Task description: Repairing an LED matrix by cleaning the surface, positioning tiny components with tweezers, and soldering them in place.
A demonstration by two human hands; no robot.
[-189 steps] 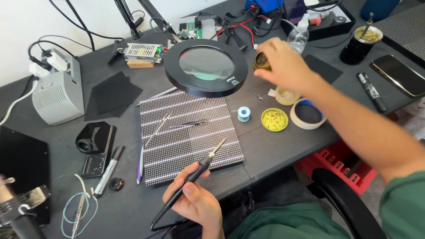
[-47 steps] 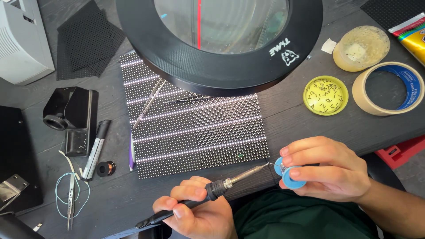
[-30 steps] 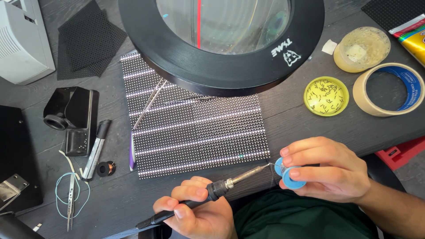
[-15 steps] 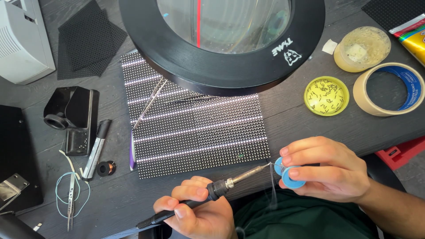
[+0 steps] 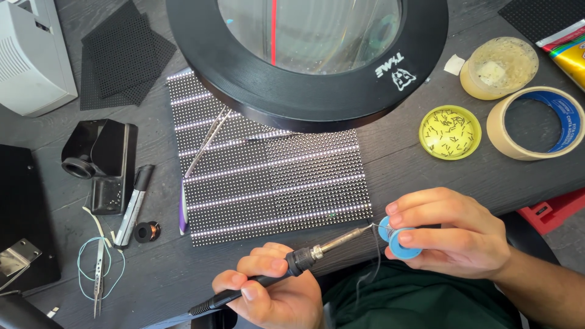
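Little has shifted: the left hand (image 5: pixel 274 292) still grips the soldering iron (image 5: pixel 286 268), tip meeting wire from the blue solder spool (image 5: pixel 399 240) pinched by the right hand (image 5: pixel 451 234).

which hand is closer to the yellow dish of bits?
Right. The right hand, holding the blue solder spool, sits just below the yellow dish. The left hand, gripping the soldering iron, is farther down and well off to the left.

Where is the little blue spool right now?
The blue spool is pinched in the right hand at the table's near edge, beside the soldering iron tip.
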